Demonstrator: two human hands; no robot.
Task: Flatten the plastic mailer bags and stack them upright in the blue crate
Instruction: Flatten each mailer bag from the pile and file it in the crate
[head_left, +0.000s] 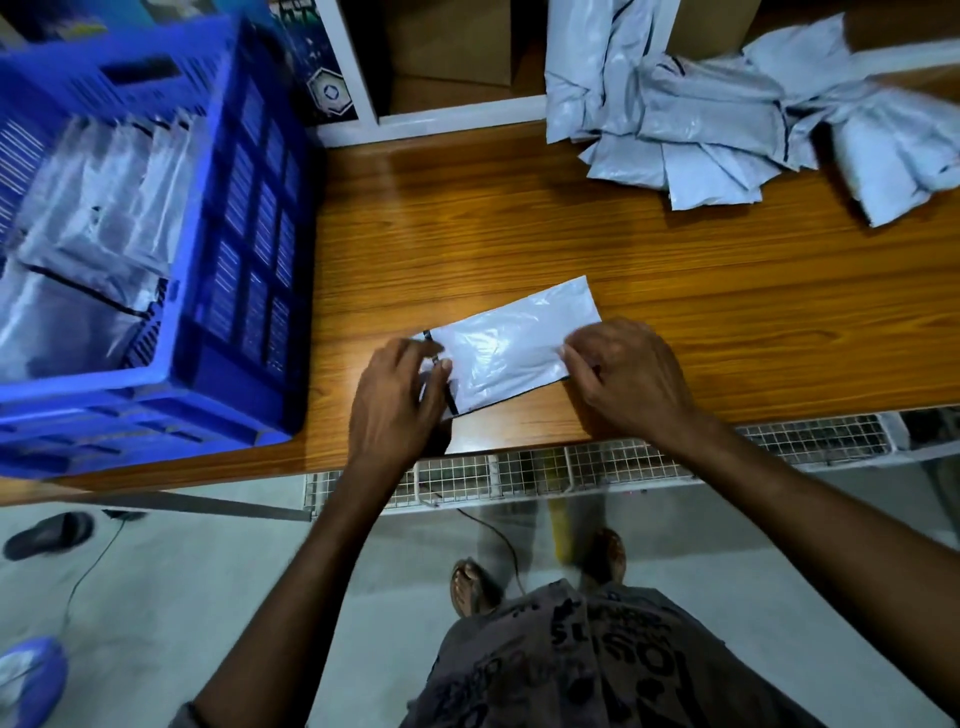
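A flat grey plastic mailer bag (511, 340) lies slantwise on the wooden table (675, 312) near its front edge. My left hand (397, 400) pinches the bag's left end, where a dark strip runs. My right hand (621, 379) pinches its lower right edge. The blue crate (244, 249) stands at the left of the table, with several grey mailer bags (98, 208) upright inside it. A loose pile of crumpled mailer bags (737, 114) lies at the table's far right.
Cardboard boxes (452, 47) sit on a white shelf behind the table. A wire mesh rack (597, 467) runs under the table's front edge. A dark sandal (49, 535) and a cable lie on the floor at the left.
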